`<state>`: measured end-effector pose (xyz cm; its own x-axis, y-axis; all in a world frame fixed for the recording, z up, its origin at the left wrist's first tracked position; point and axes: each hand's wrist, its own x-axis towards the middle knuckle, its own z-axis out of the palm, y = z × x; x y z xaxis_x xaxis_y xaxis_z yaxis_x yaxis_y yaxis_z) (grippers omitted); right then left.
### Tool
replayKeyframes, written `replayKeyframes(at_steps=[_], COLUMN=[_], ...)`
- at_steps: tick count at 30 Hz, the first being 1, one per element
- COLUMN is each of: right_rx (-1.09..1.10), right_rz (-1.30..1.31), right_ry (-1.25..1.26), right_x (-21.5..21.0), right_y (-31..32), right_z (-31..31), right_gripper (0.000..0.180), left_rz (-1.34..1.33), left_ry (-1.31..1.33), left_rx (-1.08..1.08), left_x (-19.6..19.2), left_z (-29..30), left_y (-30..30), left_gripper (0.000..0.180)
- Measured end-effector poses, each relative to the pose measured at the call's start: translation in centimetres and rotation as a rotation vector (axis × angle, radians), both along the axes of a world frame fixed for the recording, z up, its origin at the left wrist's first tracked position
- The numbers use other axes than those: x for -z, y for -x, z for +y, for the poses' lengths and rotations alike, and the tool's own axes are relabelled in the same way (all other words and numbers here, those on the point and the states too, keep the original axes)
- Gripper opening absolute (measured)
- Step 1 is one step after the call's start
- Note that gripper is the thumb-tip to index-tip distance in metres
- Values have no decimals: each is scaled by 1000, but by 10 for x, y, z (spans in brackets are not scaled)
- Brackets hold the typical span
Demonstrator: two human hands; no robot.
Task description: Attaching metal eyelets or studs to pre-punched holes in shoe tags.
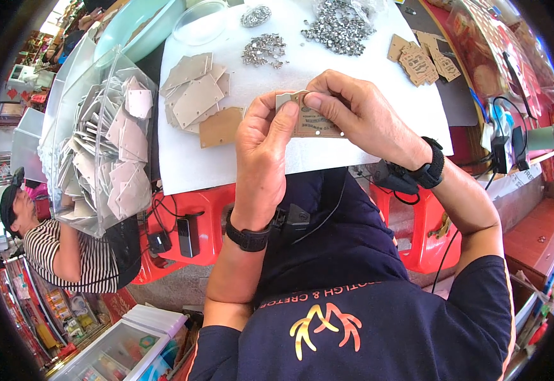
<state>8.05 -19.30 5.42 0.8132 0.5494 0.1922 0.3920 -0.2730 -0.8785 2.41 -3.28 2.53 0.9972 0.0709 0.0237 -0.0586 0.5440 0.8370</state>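
Observation:
Over the near part of the white table sheet (378, 152), my two hands hold a brown printed patch (318, 127) with small holes along its edge. A pale grey edge shows at its left end, under my left thumb. My left hand (263, 143) pinches that left end. From the right, my right hand (363, 117) grips the top edge, thumb in front and fingers curled behind. Just left of my hands lies a brown piece (222, 127) against a loose pile of grey flat pieces (195, 96) with holes. What my fingertips cover is hidden.
Small metal fittings lie in a large heap (340, 32) and a smaller one (264, 51). Brown printed patches (417, 63) rest at the right. A clear bin (101, 114) of grey pieces and a green basin (172, 19) flank the left. A person (67, 251) sits beyond.

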Motion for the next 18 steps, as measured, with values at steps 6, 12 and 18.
replayKeyframes(at_steps=[6,12,18], right_rx=[-5,-165,-278], right_rz=[38,222,381], right_ry=[30,43,109], right_x=[-3,4,-8], right_y=[-3,-10,-27], right_z=[-3,-11,-13], right_gripper=[21,27,33], left_rz=[34,-35,55], left_ry=[15,-89,-27], left_rx=[-6,18,-8], left_x=[2,9,18], left_z=[1,10,14], left_y=[0,4,8], left_gripper=[18,18,17])
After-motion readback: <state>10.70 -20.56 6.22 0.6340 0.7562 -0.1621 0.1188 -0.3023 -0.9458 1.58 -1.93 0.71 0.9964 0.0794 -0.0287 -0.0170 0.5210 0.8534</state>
